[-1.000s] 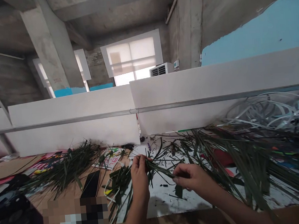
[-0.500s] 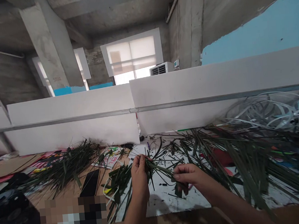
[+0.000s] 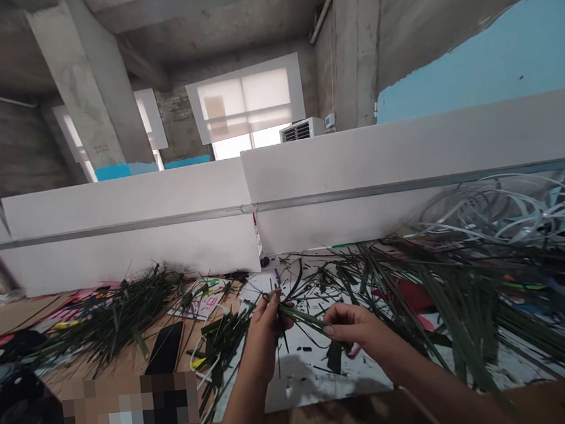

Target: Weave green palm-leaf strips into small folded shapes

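Note:
Between my two hands, over a white board point(image 3: 302, 385), stretches a bunch of green leaf strips point(image 3: 304, 317). My left hand point(image 3: 267, 322) is closed on its left end, where thin pieces stick out. My right hand point(image 3: 346, 325) pinches the right end of the strips between thumb and fingers. Something pink shows just under the right hand, partly hidden. A wide piece of dark green leaf point(image 3: 333, 357) hangs or lies below it; which one I cannot tell. Small dark scraps are scattered over the board.
Piles of green leaves lie at the left point(image 3: 128, 314) and right point(image 3: 463, 302). A black phone point(image 3: 164, 349) and a white cable point(image 3: 212, 370) are left of the board. White panels point(image 3: 132, 251) stand behind, with coiled clear strips point(image 3: 504, 209) at the right.
The view has shifted slightly, moving the surroundings a little left. My right hand has turned slightly and its fingers sit higher on the strips. My left hand keeps its hold.

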Demonstrator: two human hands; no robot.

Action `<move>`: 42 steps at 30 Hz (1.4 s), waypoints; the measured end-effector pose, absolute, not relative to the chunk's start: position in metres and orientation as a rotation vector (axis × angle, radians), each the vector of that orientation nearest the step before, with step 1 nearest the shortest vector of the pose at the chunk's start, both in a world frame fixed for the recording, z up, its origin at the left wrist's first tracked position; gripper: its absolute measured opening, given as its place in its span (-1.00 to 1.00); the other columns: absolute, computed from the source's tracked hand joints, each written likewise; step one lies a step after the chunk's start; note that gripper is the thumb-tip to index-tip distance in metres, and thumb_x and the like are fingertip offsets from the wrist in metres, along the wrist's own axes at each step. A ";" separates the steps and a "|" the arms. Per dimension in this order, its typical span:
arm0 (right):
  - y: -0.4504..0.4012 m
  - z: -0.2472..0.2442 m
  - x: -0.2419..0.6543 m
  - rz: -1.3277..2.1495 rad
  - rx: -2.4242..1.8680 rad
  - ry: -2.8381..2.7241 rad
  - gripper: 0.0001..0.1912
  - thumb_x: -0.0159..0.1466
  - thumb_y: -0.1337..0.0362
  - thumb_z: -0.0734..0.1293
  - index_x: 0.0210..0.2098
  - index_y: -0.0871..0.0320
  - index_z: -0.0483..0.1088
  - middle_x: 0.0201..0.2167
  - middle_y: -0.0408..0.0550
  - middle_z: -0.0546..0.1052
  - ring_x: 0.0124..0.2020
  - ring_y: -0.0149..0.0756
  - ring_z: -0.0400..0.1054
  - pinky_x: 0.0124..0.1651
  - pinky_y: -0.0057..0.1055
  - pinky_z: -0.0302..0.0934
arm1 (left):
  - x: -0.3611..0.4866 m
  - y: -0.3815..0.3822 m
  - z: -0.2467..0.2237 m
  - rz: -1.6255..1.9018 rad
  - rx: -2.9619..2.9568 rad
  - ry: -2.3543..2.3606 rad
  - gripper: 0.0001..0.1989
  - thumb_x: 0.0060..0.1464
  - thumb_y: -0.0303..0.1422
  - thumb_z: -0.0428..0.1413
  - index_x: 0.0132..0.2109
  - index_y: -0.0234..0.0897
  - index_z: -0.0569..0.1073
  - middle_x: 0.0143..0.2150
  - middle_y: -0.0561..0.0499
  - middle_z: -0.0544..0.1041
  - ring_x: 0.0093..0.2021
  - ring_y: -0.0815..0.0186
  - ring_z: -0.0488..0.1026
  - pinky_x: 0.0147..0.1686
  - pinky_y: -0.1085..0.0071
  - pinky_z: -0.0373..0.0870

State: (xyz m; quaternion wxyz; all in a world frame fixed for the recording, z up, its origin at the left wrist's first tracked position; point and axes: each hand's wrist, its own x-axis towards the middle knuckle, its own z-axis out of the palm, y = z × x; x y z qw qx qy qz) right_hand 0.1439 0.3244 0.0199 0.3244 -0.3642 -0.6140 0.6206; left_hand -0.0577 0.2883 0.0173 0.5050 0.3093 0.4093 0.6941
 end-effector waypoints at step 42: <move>0.301 0.019 0.125 1.568 -0.887 -1.672 -0.69 0.07 0.02 0.38 -0.49 0.11 0.27 -0.63 -0.30 0.31 -0.68 -0.51 0.09 -0.62 -0.56 0.00 | -0.050 0.275 0.028 1.563 0.976 0.757 -0.64 0.00 -0.19 0.36 -0.10 -0.32 0.63 -0.39 0.05 0.40 -0.37 0.39 0.26 -0.31 0.47 0.15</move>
